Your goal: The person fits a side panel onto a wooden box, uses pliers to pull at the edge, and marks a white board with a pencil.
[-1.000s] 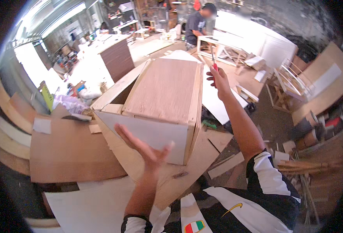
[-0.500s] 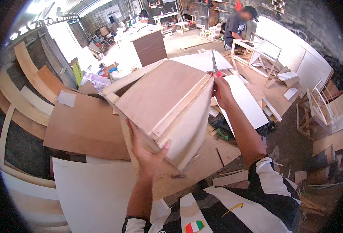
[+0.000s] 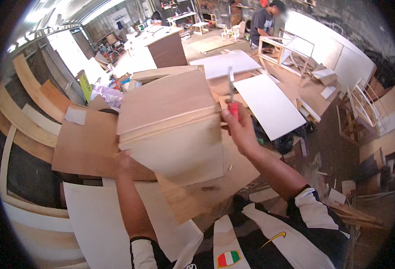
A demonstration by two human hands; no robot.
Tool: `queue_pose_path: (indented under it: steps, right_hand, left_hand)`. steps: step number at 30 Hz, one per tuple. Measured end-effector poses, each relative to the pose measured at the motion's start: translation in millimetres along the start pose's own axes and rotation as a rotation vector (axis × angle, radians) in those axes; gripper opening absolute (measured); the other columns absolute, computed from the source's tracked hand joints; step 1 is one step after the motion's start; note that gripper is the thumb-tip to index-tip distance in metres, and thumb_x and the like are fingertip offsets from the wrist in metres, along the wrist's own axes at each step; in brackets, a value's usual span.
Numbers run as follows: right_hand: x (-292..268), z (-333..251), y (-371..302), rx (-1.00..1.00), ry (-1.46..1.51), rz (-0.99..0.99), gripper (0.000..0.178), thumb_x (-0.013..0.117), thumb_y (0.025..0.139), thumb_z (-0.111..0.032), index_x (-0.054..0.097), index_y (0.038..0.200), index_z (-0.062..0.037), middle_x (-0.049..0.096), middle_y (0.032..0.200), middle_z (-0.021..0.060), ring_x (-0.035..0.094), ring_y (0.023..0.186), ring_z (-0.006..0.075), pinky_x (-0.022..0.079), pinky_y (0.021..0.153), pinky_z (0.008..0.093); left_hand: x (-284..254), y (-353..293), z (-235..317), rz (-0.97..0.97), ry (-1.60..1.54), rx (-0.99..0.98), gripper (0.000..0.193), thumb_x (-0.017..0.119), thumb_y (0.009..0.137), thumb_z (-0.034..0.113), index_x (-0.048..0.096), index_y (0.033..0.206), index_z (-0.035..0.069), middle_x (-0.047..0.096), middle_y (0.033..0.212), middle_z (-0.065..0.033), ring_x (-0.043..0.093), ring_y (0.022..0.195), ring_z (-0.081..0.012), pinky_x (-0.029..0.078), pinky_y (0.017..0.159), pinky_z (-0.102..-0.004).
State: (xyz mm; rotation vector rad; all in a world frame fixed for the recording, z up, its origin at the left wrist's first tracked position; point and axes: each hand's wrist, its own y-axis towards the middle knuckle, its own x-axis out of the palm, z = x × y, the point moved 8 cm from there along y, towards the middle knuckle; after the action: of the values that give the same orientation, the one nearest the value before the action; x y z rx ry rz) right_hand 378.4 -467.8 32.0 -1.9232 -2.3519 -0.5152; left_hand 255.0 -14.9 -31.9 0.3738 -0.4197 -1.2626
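A box-like plywood piece [image 3: 173, 148] is held up in front of me, with one pale face toward me and a browner panel [image 3: 166, 98] on top. Layered strip edges run between these two faces. At its lower left corner my left hand [image 3: 124, 161] grips it; most of those fingers are hidden or blurred. My right hand [image 3: 242, 130], near the right end of the box, is closed round a red-handled tool [image 3: 233, 110]. Its narrow metal end points up and is smeared, so the exact kind is unclear.
Beneath the box lies a plywood sheet [image 3: 193, 197]. White boards [image 3: 269, 107] lie to the right, near wooden frames [image 3: 291, 51]. Bent panels [image 3: 14, 107] lean at the left. Another person [image 3: 267, 24] works at the far right. A white-topped cabinet [image 3: 166, 49] stands behind.
The box has turned so its pale side faces me more, and its right end has come lower. My right hand moved down and left with the tool; my left hand shifted left.
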Motion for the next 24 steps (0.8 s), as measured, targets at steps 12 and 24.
queue_pose_path:
  steps: [12,24]
  right_hand:
    - [-52.2,-70.7,17.6,-0.417,-0.721,-0.311,0.056,0.075,0.090,-0.044,0.063,0.135,-0.0130,0.071,0.094,0.0158,0.071,0.081,0.0263,0.054,0.069,0.0380]
    - [-59.2,-105.5,79.2,-0.690,-1.021,-0.681,0.051,0.073,0.089,-0.048,0.067,0.131,-0.0205,0.065,0.078,0.0127,0.068,0.073,0.0341,0.053,0.064,0.0468]
  left_hand:
    - [83.6,-25.7,139.5,0.525,0.497,0.341,0.051,0.075,0.087,0.018,0.062,0.134,0.002,0.056,0.144,-0.0128,0.052,0.133,-0.0289,0.040,0.113,-0.0439]
    - [325.9,43.3,160.1,0.040,1.155,0.080,0.045,0.081,0.082,0.020,0.070,0.120,-0.002,0.066,0.131,-0.0213,0.062,0.123,-0.0343,0.046,0.108,-0.0421]
